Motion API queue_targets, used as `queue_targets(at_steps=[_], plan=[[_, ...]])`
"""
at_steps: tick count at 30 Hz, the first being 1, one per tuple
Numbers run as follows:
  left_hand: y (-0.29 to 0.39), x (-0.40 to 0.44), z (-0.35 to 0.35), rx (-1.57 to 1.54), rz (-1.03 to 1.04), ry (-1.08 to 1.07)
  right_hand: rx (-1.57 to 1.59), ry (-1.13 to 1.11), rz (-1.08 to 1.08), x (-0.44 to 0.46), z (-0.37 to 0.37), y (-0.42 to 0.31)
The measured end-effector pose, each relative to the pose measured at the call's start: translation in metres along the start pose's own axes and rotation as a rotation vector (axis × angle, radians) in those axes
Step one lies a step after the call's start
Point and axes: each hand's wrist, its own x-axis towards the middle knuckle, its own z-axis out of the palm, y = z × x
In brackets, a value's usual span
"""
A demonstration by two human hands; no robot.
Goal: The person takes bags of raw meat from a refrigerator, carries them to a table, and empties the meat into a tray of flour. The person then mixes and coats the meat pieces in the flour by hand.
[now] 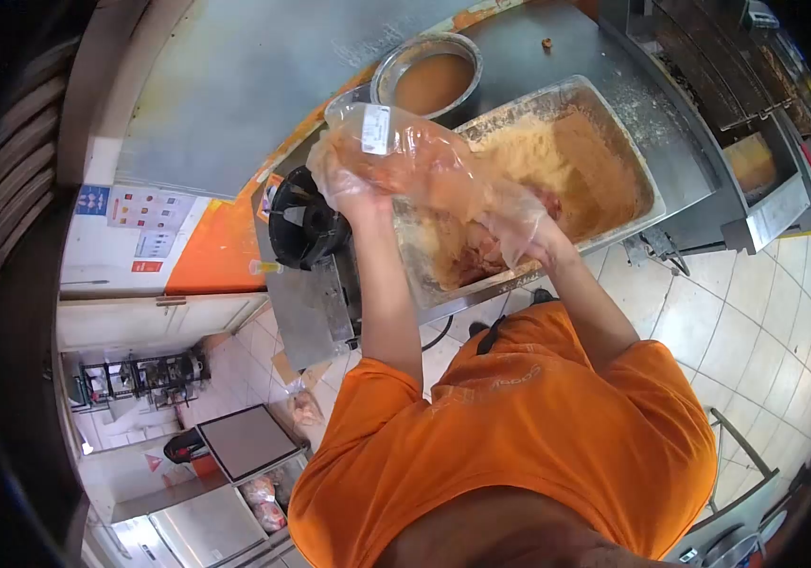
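A clear plastic bag [410,151] with a white label and raw meat inside is stretched between my hands over a large metal tray [647,166]. My left hand [353,194] is closed on one end of the bag, its fingers partly behind the plastic. At the other, lower end, my right hand [533,237] grips the bag. Below it, raw meat pieces [481,257] lie in the tray on pale and orange-brown powder [604,161].
A round metal bowl [470,64] of brownish liquid stands behind the tray. To the left is a black slotted container [303,222]. A fryer-like unit with wire baskets [722,71] is at the right. A bagged item [262,502] shows lower left.
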Motion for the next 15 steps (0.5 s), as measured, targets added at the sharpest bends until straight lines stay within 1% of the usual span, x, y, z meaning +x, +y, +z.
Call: queue_targets(at_steps=[1, 3, 4, 5, 6, 7, 8, 9, 10, 11, 12, 14, 15], plan=[[-0.006, 0.002, 0.001, -0.002, 0.005, -0.002, -0.002, -0.005, -0.001, 0.004, -0.007, 0.001], [-0.021, -0.002, 0.002, 0.304, 0.151, 0.059, -0.216, 0.020, 0.084, 0.006, -0.027, 0.009], [-0.027, -0.007, 0.005, 0.311, 0.143, 0.084, -0.218, 0.016, 0.085, 0.008, -0.030, 0.013], [-0.029, -0.008, 0.007, 0.307, 0.146, 0.083, -0.380, 0.046, 0.017, 0.010, -0.032, 0.015], [-0.029, -0.014, 0.009, 0.288, 0.098, 0.033, -0.539, 0.083, -0.044, 0.007, -0.030, 0.018], [-0.030, -0.021, 0.008, 0.271, 0.044, -0.012, -0.539, 0.093, -0.031, 0.004, -0.028, 0.019], [-0.042, -0.020, -0.004, 0.264, 0.073, -0.016, -0.548, 0.148, -0.056, 0.003, -0.027, 0.018], [-0.041, -0.021, -0.002, 0.266, 0.065, -0.006, -0.559, 0.199, -0.083, 0.004, -0.026, 0.016], [-0.039, -0.019, 0.000, 0.380, 0.119, -0.061, -0.470, 0.159, -0.166, 0.011, -0.034, 0.020], [-0.036, -0.018, 0.004, 0.492, 0.173, -0.119, -0.471, 0.162, -0.160, 0.012, -0.038, 0.019], [-0.036, -0.016, 0.009, 0.492, 0.170, -0.118, -0.664, 0.177, -0.252, 0.010, -0.033, 0.011], [-0.034, -0.012, 0.020, 0.477, 0.262, -0.155, -1.051, 0.199, -0.441, 0.009, -0.023, -0.002], [-0.031, -0.016, 0.026, 0.473, 0.264, -0.160, -1.053, 0.200, -0.447, 0.011, -0.023, -0.005]])
